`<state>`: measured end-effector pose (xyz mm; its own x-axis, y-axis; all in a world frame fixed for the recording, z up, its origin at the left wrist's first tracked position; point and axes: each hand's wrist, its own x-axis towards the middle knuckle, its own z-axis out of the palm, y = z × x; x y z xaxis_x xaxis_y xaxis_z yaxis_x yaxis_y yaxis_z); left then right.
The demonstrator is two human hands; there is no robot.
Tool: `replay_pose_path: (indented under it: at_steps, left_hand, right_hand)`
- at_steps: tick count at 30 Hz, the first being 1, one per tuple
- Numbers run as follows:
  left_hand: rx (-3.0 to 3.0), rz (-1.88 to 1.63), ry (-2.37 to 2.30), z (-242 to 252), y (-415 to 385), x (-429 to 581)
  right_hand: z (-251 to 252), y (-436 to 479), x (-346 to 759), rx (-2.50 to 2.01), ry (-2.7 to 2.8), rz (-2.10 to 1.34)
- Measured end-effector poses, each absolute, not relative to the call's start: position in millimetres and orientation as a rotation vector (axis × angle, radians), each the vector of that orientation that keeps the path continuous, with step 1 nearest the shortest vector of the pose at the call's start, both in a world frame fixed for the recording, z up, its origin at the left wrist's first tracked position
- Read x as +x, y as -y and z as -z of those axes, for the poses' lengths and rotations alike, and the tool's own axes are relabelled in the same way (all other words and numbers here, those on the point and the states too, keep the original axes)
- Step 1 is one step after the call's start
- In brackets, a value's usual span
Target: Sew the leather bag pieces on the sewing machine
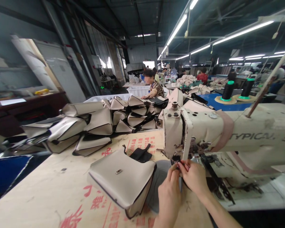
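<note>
both hands at the needle of the sewing machine

your left hand [169,190] and right hand [194,175] meet right under the head of the sewing machine [204,129], fingertips pinched together at the needle area. whatever they pinch is too small to make out, so you cannot tell if it is thread or a part of the machine. just left of your left hand a beige bag [123,180] with a small metal clasp lies on the cardboard-covered table [49,196], touching neither hand. a black fabric piece [140,154] sits behind it. further back, a heap of beige bag pieces [95,122] runs across the table. two black thread spools [237,90] stand behind the machine. another person [153,87] sits at the next table.
</note>
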<state>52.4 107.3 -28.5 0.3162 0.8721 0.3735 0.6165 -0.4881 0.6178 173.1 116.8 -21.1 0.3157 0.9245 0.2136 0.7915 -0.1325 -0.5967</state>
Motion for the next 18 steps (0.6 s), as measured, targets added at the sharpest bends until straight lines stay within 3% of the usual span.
replay_pose_path:
  at_steps: [14,18]
  left_hand:
    - [2.667,-0.485,-1.501,18,-113,59]
    - [2.601,-0.542,-1.432,22,-113,55]
  right_hand:
    - [9,-117,182,-1.996,1.898,-0.160]
    - [1,-119,190,-1.928,2.080,-0.167]
